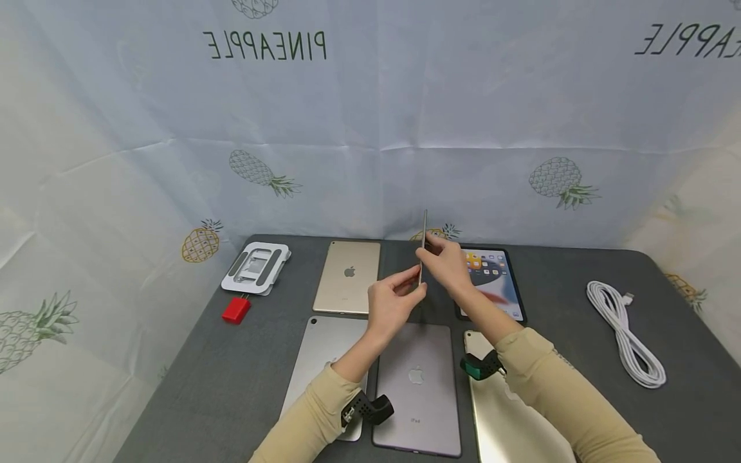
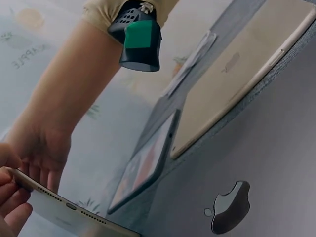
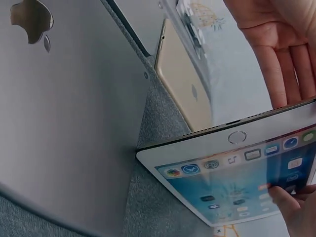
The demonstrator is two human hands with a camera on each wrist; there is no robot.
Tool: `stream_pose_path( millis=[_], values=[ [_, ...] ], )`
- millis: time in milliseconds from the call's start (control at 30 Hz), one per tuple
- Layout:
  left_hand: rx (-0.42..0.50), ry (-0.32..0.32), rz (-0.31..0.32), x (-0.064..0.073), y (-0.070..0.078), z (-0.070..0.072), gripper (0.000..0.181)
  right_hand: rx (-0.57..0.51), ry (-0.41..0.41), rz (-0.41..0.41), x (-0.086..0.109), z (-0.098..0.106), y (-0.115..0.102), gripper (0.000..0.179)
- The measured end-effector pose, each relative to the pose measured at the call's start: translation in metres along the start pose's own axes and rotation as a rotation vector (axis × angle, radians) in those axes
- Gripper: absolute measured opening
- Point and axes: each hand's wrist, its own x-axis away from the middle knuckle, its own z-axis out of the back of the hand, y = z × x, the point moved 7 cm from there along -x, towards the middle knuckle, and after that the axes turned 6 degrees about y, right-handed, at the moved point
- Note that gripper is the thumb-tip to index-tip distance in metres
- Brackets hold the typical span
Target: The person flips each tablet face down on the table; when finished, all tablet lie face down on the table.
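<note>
A thin tablet [image 1: 424, 228] is held up edge-on above the table between both hands. My left hand [image 1: 392, 303] grips its lower part from the left. My right hand [image 1: 448, 262] pinches it from the right, and the thumb lies on the lit screen in the right wrist view. That view shows the white front and home button of the tablet [image 3: 237, 138], with left fingers behind it. In the left wrist view the charging-port edge of the tablet [image 2: 71, 206] shows. Below the hands lies a grey tablet [image 1: 417, 399], back up.
Around it lie a silver tablet [image 1: 309, 360], a small gold tablet [image 1: 347, 276], a large gold tablet [image 1: 492, 405] and a tablet with its screen lit [image 1: 492, 280]. A white folding stand [image 1: 255, 269] and red charger [image 1: 236, 310] sit left, a coiled white cable [image 1: 625, 334] right.
</note>
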Motion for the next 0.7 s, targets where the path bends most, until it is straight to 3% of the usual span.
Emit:
stream_pose_path(
  millis=[300,567,700],
  values=[
    [-0.146,-0.009,-0.122,0.001,0.007,0.006,0.033,-0.063,0.021,-0.018,0.001,-0.004,0.002,0.052],
    [-0.153,-0.060,-0.155,0.003,0.002,0.003,0.038,-0.114,0.002,-0.036,0.000,-0.005,0.008,0.053],
    [-0.173,-0.128,-0.143,0.004,-0.006,0.000,0.046,-0.121,-0.037,-0.036,0.001,-0.003,0.010,0.055]
  ],
)
